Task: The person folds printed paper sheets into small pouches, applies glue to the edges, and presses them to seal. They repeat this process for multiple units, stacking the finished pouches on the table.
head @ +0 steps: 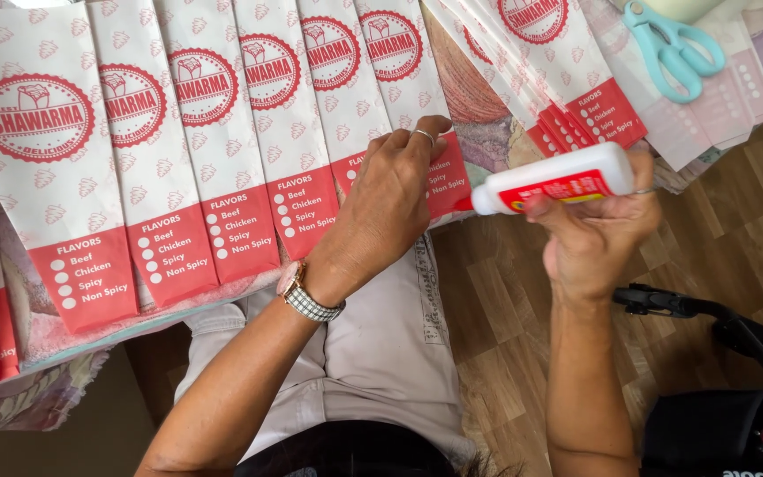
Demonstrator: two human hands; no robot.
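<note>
Seen from above, a seated person works at a row of white-and-red paper sleeves fanned out overlapping along the near edge of a tabletop (pixel 487 141) covered in a patterned cloth. The left hand (pixel 390 199), wearing a ring and a wristwatch (pixel 306 296), lies palm-down with fingers lightly bent, pressing the red lower end of the rightmost sleeve (pixel 439 177) in the row — it grips nothing, only holds the paper flat. The right hand (pixel 598 238) is closed firmly around a white glue bottle (pixel 554 179) with a red label, held just beside that sleeve's edge. The bottle lies almost level, its long axis running left to right, nozzle pointing left toward the sleeve and tilted slightly down. To do this well, it seems best to keep the paper pinned flat, bring the nozzle to the edge, and squeeze gently for a thin, even line. A second stack of sleeves (pixel 567 79) and turquoise scissors (pixel 677 44) lie farther back on the right.
</note>
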